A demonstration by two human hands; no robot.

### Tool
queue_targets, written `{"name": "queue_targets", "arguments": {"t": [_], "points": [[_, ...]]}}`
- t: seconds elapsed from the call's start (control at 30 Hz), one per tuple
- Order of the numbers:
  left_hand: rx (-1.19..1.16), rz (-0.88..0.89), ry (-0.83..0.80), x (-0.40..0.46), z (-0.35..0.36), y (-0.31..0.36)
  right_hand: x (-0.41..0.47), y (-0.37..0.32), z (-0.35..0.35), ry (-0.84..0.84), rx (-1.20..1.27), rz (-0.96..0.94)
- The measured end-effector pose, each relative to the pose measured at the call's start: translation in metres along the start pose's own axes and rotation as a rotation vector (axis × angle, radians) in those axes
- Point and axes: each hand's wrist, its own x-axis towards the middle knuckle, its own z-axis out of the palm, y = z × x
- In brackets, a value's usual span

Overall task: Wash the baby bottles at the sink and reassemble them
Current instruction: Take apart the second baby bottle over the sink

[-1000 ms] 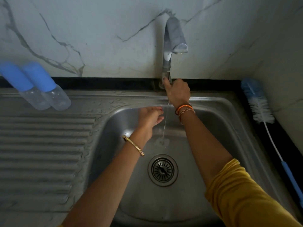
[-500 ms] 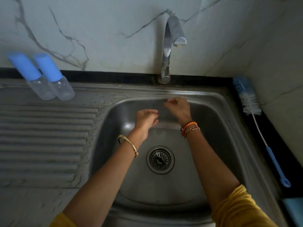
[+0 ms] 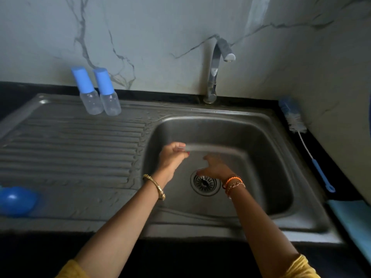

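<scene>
Hovering both hands over sink (image 3: 236,221) basin: left hand (image 3: 172,157) loosely curled, contents unclear w/ blur; right hand (image 3: 215,168) spread, holding nothing. Bottles (image 3: 99,91) standing capped at sink's back edge, drainboard side. Washing prob not started; brush (image 3: 297,129) lying untouched.

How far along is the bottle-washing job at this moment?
Done: nothing on the bottles; both capped bottles stand by the drainboard's back edge, and the brush lies unused right of the sink. In hand: the left hand and right hand are over the basin, holding nothing visible. Left: uncapping, washing, reassembling.
</scene>
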Motion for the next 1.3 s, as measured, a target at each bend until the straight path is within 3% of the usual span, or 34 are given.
{"name": "queue_targets", "arguments": {"t": [0.23, 0.37, 0.53, 0.63, 0.87, 1.3], "points": [[-0.061, -0.035, 0.091, 0.001, -0.059, 0.003, -0.017, -0.048, 0.014, 0.161, 0.304, -0.058], [-0.15, 0.048, 0.212, 0.028, -0.1, 0.022, -0.009, -0.093, 0.008, 0.258, 0.406, -0.144], [-0.14, 0.096, 0.366, 0.057, -0.139, 0.045, -0.002, -0.153, 0.001, 0.146, 0.734, -0.139], [-0.081, 0.149, 0.41, 0.078, -0.154, 0.055, 0.013, -0.184, -0.013, 0.126, 0.708, -0.198], [0.047, 0.191, 0.54, 0.133, -0.186, 0.07, 0.074, -0.248, -0.035, 0.276, 0.533, -0.286], [0.352, 0.344, 0.726, 0.18, -0.181, 0.053, 0.167, -0.34, -0.04, 0.391, 0.261, -0.525]]}}
